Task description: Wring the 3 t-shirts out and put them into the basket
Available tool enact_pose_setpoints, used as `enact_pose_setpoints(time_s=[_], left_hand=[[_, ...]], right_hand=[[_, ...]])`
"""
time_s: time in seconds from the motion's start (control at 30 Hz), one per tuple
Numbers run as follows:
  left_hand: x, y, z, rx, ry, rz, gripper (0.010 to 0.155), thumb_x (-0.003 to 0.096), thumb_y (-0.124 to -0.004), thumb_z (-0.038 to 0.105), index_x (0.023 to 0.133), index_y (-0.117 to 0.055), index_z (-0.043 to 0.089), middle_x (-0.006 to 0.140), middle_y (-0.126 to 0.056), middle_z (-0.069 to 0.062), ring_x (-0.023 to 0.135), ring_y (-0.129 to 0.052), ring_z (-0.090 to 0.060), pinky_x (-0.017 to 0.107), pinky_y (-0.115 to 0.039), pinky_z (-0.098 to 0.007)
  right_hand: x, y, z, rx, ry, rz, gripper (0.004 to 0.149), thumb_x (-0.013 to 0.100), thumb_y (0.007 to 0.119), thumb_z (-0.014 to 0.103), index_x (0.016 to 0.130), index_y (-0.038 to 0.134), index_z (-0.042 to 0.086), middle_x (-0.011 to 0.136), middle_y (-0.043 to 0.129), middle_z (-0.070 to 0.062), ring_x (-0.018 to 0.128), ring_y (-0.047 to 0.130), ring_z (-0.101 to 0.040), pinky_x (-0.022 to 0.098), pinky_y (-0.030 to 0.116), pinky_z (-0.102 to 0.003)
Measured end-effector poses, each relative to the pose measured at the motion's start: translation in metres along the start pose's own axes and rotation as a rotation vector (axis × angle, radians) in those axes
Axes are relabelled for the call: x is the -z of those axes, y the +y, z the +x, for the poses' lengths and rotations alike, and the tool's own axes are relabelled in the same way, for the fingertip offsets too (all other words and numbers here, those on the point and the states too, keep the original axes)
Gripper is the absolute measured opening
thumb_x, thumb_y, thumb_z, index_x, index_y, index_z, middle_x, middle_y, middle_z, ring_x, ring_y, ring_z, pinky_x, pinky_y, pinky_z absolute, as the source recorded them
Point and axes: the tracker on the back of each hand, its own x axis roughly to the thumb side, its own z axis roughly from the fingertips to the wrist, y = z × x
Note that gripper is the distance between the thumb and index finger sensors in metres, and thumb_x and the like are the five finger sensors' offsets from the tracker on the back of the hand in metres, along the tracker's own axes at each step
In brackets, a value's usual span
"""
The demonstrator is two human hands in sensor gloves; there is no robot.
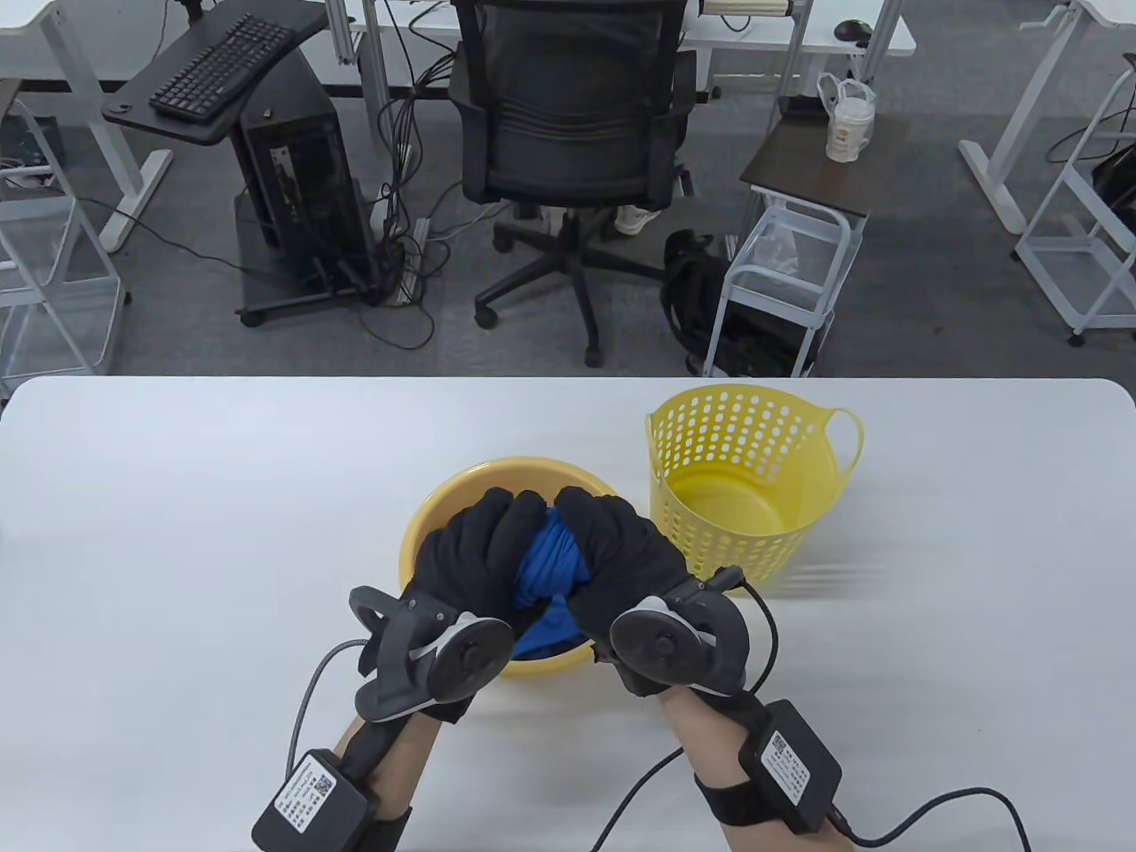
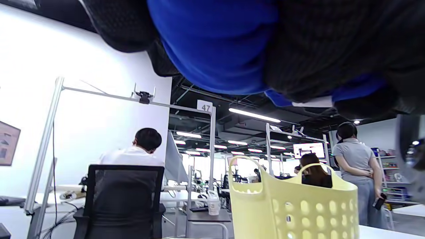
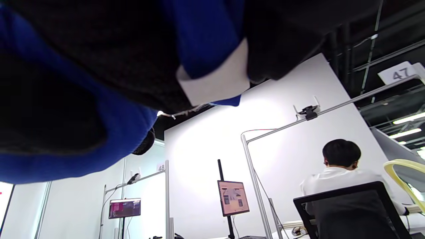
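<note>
A blue t-shirt (image 1: 552,568) is bunched into a twisted roll over a yellow basin (image 1: 431,515) near the table's middle. My left hand (image 1: 475,546) grips its left end and my right hand (image 1: 617,541) grips its right end, knuckles almost meeting. The cloth's tail hangs down into the basin. In the left wrist view the blue t-shirt (image 2: 215,43) fills the top between dark gloved fingers (image 2: 318,46). The right wrist view shows the blue t-shirt (image 3: 109,139) with its white label. A yellow perforated basket (image 1: 745,484) stands just right of the basin; its inside looks bare.
The basket (image 2: 295,205) rises close beside my left hand. The white table (image 1: 177,532) stretches wide to the left and right of the basin. Beyond the far edge stand an office chair (image 1: 568,133), a computer tower and a small trolley; people stand and sit in the background.
</note>
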Motion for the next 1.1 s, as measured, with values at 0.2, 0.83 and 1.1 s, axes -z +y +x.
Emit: enact_pose_setpoints(time_s=[0.2, 0.83, 1.1], left_hand=[[-0.001, 0.007, 0.002, -0.021, 0.005, 0.002, 0.109, 0.0486, -0.100, 0.047, 0.117, -0.017, 0.029, 0.120, -0.055, -0.016, 0.102, -0.079, -0.035, 0.067, -0.074, -0.057], [-0.001, 0.004, 0.020, 0.067, 0.035, 0.010, 0.104, 0.0503, -0.100, 0.040, 0.118, -0.023, 0.022, 0.119, -0.055, -0.020, 0.102, -0.077, -0.041, 0.066, -0.072, -0.062], [0.001, -0.008, 0.014, 0.038, 0.031, -0.014, 0.105, 0.0500, -0.099, 0.043, 0.118, -0.022, 0.021, 0.119, -0.056, -0.020, 0.102, -0.078, -0.040, 0.065, -0.074, -0.061]], right_hand=[[-0.001, 0.000, 0.000, 0.107, 0.073, -0.012, 0.086, 0.038, 0.104, 0.016, 0.104, 0.050, 0.014, 0.077, 0.077, -0.026, 0.030, 0.091, -0.038, 0.007, 0.085, -0.030], [-0.002, 0.012, -0.018, 0.285, 0.268, 0.045, 0.081, 0.037, 0.105, 0.015, 0.100, 0.054, 0.018, 0.075, 0.077, -0.025, 0.030, 0.091, -0.038, 0.007, 0.085, -0.030], [-0.002, 0.018, -0.024, 0.233, 0.266, 0.071, 0.082, 0.036, 0.106, 0.016, 0.100, 0.055, 0.017, 0.074, 0.078, -0.025, 0.029, 0.091, -0.038, 0.007, 0.086, -0.030]])
